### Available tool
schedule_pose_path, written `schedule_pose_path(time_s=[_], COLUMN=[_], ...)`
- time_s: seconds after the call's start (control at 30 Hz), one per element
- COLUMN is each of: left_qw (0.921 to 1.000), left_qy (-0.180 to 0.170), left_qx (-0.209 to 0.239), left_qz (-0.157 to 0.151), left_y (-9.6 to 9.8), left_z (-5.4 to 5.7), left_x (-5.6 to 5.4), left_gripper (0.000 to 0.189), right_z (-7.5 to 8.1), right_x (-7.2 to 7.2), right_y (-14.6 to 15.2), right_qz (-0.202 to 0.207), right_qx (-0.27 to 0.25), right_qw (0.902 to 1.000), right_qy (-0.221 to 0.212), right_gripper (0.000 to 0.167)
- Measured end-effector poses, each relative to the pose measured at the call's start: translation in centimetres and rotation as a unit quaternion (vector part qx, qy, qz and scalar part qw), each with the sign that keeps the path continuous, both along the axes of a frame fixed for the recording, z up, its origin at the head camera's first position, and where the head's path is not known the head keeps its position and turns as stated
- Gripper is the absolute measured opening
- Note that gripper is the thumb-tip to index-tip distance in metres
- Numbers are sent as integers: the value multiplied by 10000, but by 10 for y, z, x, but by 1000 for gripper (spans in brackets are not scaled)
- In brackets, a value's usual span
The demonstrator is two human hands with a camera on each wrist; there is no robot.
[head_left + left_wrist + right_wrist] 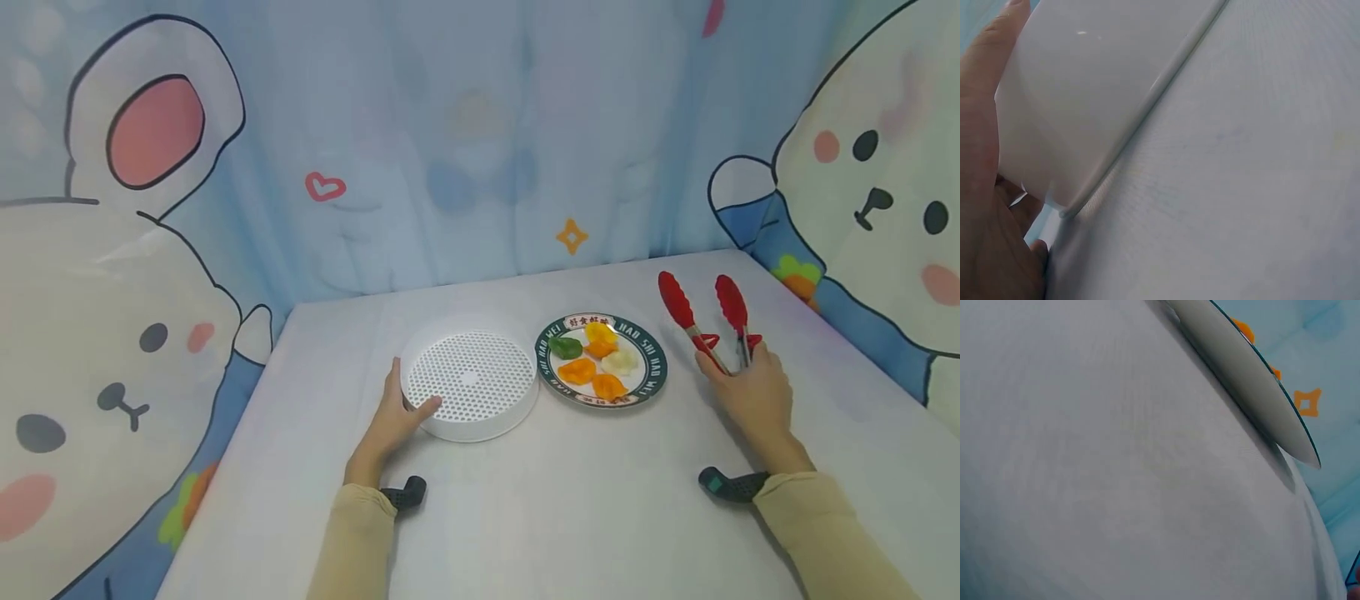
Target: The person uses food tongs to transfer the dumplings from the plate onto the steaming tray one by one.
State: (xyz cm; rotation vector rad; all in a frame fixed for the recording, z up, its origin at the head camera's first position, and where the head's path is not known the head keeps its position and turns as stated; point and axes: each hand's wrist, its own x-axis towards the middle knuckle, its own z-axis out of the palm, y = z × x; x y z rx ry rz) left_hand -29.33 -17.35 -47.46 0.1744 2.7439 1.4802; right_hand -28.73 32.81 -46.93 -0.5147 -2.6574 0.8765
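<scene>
My left hand holds a round white steamer basket at its left side. The thumb lies over the rim, while the fingers are against the outer wall. The basket has a floor full of small holes and stands on the table; the left wrist view shows its smooth side wall close up. My right hand grips metal tongs with red tips by the handle end. The two red tips point away and stand apart, with nothing between them. In the right wrist view, only a sliver of a finger shows at the lower right edge.
Between the basket and the tongs sits a plate with a dark green lettered rim. It carries several dumpling-shaped pieces in orange, yellow, green and white. A white cloth covers the table. A blue cartoon curtain hangs behind.
</scene>
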Motion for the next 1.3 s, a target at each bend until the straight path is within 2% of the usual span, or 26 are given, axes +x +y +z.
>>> schedule_pose_path(time_s=[0.1, 0.17, 0.23, 0.37, 0.47, 0.53, 0.67, 0.9, 1.1, 1.3], left_qw=[10000, 10000, 9999, 9997, 9997, 9997, 9994, 9991, 9995, 9997], left_qy=[-30, -57, -87, -146, -125, -96, -79, -61, -28, 41], left_qx=[48, 43, 9, -120, -177, -193, -265, -330, -237, -144], left_qz=[-7, 15, 60, 135, 136, 141, 190, 264, 229, 187], left_y=[3, 5, 7, 9, 8, 6, 1, -3, -1, 1], left_z=[-4, -6, -6, -3, 2, 5, 7, 5, 2, -1], left_x=[7, 11, 14, 17, 18, 17, 14, 11, 7, 3], left_gripper=[110, 110, 110, 110, 109, 109, 110, 110, 110, 110], right_z=[12, 23, 36, 63, 77, 83, 82, 65, 63, 71], right_x=[12, 18, 23, 30, 31, 29, 21, 8, 5, 3], right_y=[-3, -5, -7, -5, 1, 8, 24, 38, 40, 38], right_qz=[604, 1034, 1414, 2090, 2442, 2581, 2767, 3027, 3118, 3166], right_qx=[-59, 71, 432, 1562, 2350, 2711, 3077, 3279, 3456, 3465], right_qw=[9981, 9946, 9882, 9615, 9359, 9224, 9061, 8892, 8786, 8771], right_qy=[124, -91, -407, -866, -957, -949, -879, -1006, -1069, -1020], right_gripper=[86, 91, 100, 114, 118, 118, 109, 104, 99, 92])
